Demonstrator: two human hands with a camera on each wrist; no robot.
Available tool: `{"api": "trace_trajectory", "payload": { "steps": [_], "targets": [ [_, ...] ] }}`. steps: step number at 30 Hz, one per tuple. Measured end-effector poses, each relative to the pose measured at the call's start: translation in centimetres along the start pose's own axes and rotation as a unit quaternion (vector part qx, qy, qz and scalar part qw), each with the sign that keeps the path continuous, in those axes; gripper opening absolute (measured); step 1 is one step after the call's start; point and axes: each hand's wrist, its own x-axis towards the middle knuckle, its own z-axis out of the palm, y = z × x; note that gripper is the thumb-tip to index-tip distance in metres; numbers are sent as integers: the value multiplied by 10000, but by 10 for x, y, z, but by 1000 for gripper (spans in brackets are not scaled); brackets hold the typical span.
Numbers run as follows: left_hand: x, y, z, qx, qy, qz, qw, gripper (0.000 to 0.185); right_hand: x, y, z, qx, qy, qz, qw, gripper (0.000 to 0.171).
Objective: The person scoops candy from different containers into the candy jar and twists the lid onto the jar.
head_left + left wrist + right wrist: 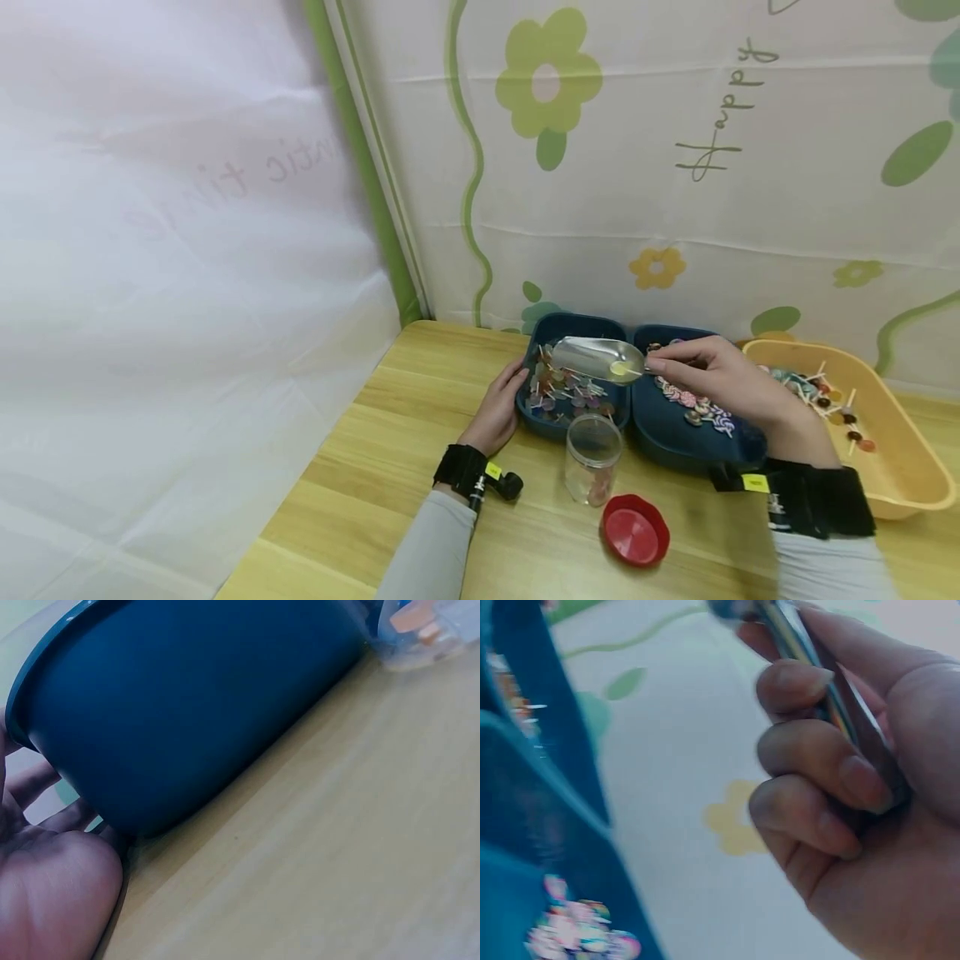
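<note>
My right hand [712, 375] grips the handle of a metal scoop [597, 359], which hangs over the left blue tray [542, 425] full of small lollipops [566, 390]. In the right wrist view my fingers [817, 765] curl round the scoop's handle [810, 667]. My left hand [498, 408] rests against the left side of that tray [187, 712], fingers straight along its wall. A clear open jar [592, 458] with a few sweets inside stands just in front of the tray, and its red lid [636, 528] lies beside it.
A second blue tray [675, 442] with swirl lollipops sits to the right, and a yellow tub [892, 467] with more lollipops stands beyond it. All rest on a wooden table [360, 483] against a flowered cloth wall [675, 167].
</note>
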Motion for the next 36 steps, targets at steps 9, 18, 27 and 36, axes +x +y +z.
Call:
{"api": "trace_trajectory", "payload": {
  "steps": [9, 18, 27, 36],
  "targets": [
    [1, -1, -1, 0, 23, 22, 10000, 50, -37, -41, -29, -1057, 128, 67, 9943, 25],
    [1, -2, -1, -38, -54, 48, 10000, 50, -58, -62, -33, -1851, 90, 522, 9813, 21],
    [1, -2, -2, -67, -85, 39, 9999, 49, -60, -65, -28, -1978, -165, 381, 9794, 24],
    [2, -3, -2, -3, -1, 55, 10000, 48, -63, -63, -36, -2212, 67, 620, 9732, 23]
  ]
}}
